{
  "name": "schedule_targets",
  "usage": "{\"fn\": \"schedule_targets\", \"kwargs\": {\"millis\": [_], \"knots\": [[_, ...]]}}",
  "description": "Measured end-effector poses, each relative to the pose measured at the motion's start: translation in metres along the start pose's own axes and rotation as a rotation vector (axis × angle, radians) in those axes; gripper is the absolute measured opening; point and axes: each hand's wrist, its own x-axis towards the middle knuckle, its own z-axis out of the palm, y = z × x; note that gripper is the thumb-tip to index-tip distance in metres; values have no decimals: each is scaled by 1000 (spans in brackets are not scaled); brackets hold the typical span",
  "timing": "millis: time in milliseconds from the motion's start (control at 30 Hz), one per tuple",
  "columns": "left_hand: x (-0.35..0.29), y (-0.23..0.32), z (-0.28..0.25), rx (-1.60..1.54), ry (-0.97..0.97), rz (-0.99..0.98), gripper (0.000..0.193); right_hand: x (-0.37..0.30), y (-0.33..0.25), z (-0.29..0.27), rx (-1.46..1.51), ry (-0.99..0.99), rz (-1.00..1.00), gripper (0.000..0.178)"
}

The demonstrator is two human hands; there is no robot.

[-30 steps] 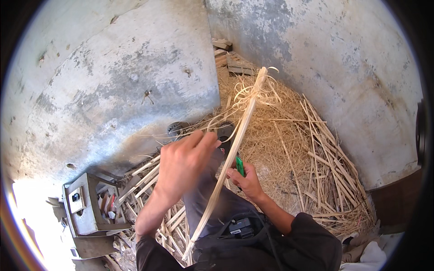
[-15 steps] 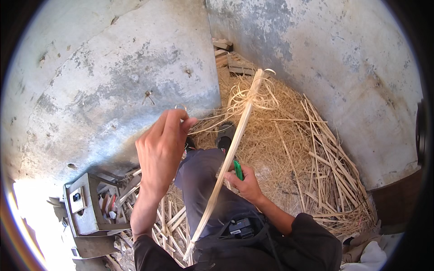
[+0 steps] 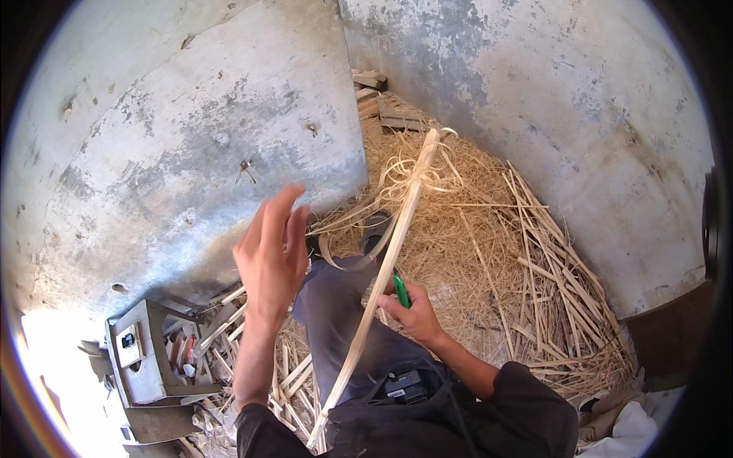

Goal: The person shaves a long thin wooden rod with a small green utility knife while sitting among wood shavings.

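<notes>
A long bundle of pale split-wood strips (image 3: pixel 398 236) slants from my lap up to the far middle. Thin curly strips (image 3: pixel 404 178) are wound around it near its far end. My right hand (image 3: pixel 417 311) is closed around a green utility knife (image 3: pixel 401 291), blade not discernible, with the thumb against the bundle's side. To the left of the bundle my left hand (image 3: pixel 272 256) is raised, its fingers spread and holding nothing. A loose ribbon-like strip (image 3: pixel 353 265) curls between it and the bundle, over my knee.
Shavings (image 3: pixel 466 175) cover the floor ahead. A heap of split sticks (image 3: pixel 557 278) lies along the right wall (image 3: pixel 580 130). At the lower left stands a worn wooden stool (image 3: pixel 145 359), with sticks beside it. The left wall (image 3: pixel 191 145) is close to my left hand.
My left hand has gone from pinched fingers to spread ones, letting go of a thin strip, which now droops over my knee. The right hand and bundle have barely moved.
</notes>
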Motion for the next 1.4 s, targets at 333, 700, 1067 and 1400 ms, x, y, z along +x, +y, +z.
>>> {"fn": "schedule_targets", "kwargs": {"millis": [333,700,1067,1400], "knots": [[-87,35,-28,-394,-638,-397,35,1,5,-4,5,-4,-22,23],[-150,5,6,-429,-856,-398,23,4,-13,0,-94,76,-193,29],[-154,27,20,-936,-644,-942,27,9,-39,-21,-727,49,-665,32],[-153,38,21,-872,-528,-948,24,7,-46,-21,-870,-5,-685,38]]}}
